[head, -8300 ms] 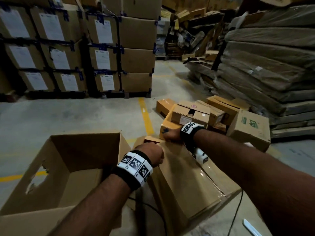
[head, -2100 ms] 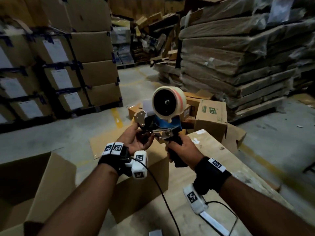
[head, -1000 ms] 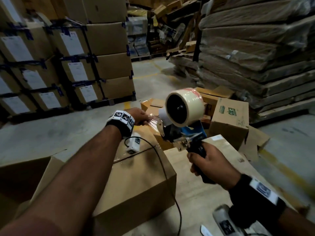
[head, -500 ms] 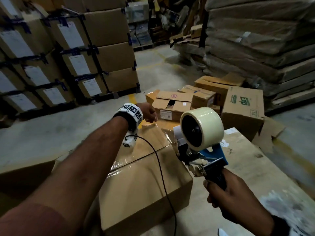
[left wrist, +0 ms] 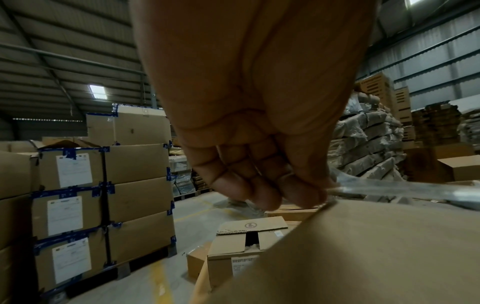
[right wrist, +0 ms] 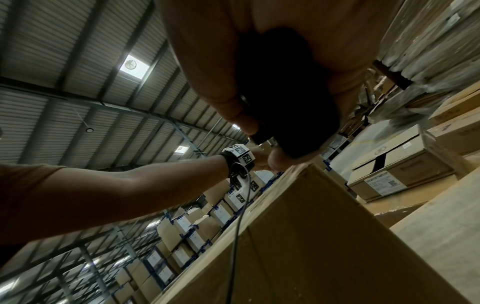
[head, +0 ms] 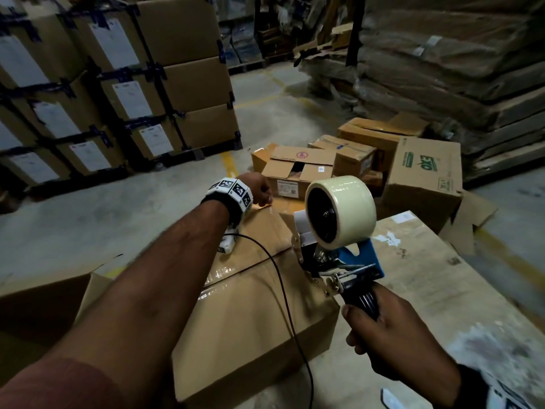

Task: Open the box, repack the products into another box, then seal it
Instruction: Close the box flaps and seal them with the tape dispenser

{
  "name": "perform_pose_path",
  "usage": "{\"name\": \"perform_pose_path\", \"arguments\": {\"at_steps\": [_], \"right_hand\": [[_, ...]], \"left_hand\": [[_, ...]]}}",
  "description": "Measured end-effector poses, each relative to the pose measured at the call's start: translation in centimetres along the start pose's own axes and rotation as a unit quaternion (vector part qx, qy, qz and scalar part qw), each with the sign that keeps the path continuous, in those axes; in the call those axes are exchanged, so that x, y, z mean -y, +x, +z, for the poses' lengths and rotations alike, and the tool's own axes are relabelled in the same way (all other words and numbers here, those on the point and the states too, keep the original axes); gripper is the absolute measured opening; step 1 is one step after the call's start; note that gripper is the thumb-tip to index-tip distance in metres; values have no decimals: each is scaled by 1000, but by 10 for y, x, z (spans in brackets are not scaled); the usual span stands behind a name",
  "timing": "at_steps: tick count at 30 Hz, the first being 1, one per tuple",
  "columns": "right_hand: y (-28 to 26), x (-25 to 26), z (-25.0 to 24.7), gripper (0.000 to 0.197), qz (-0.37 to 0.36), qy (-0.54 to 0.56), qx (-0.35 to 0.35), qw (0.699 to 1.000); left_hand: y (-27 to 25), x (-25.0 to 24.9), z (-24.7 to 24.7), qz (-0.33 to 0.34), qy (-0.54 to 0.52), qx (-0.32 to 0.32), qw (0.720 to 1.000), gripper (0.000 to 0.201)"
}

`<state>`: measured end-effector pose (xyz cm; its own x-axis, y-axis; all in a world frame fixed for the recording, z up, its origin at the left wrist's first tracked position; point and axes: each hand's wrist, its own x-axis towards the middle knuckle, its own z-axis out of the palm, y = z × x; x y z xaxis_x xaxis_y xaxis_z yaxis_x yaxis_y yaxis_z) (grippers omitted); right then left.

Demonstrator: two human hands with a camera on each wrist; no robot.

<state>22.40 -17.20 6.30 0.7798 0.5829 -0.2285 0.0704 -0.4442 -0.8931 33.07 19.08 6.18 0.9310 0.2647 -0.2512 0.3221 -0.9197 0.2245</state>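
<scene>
A closed brown cardboard box lies in front of me, its top seam covered with clear tape. My left hand reaches to the box's far edge and pinches the free end of a clear tape strip against that edge. My right hand grips the black handle of a blue tape dispenser carrying a cream tape roll, held above the box's right side. The strip between roll and left hand is barely visible in the head view.
An empty open box stands at my left. The taped box rests on a large flat carton. Small cartons and a green-printed box sit beyond. Labelled box stacks rise at left, wrapped flat packs at right.
My left hand has stayed at the box's far edge holding the tape end. My right hand has drawn the dispenser back toward me and lower along the box.
</scene>
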Motion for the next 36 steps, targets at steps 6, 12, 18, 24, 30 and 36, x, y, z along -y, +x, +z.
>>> {"name": "perform_pose_path", "arguments": {"at_steps": [6, 12, 18, 24, 30, 36], "right_hand": [[0, -1, 1, 9, 1, 12, 1, 1000], [6, -4, 5, 8, 16, 7, 7, 1000], [7, -8, 4, 12, -1, 6, 15, 1000], [8, -15, 6, 20, -25, -25, 14, 999], [9, -14, 3, 14, -27, -38, 14, 999], [10, -16, 5, 8, -42, -72, -5, 997]], "left_hand": [[-1, -2, -5, -7, 7, 5, 1000, 17], [-1, 1, 0, -11, 14, 17, 1000, 13], [-1, -2, 2, -2, 33, 20, 999, 13], [-1, 0, 9, -31, 24, 42, 998, 22], [-8, -4, -2, -55, 169, 6, 984, 31], [-27, -23, -18, 4, 98, 117, 988, 33]]}}
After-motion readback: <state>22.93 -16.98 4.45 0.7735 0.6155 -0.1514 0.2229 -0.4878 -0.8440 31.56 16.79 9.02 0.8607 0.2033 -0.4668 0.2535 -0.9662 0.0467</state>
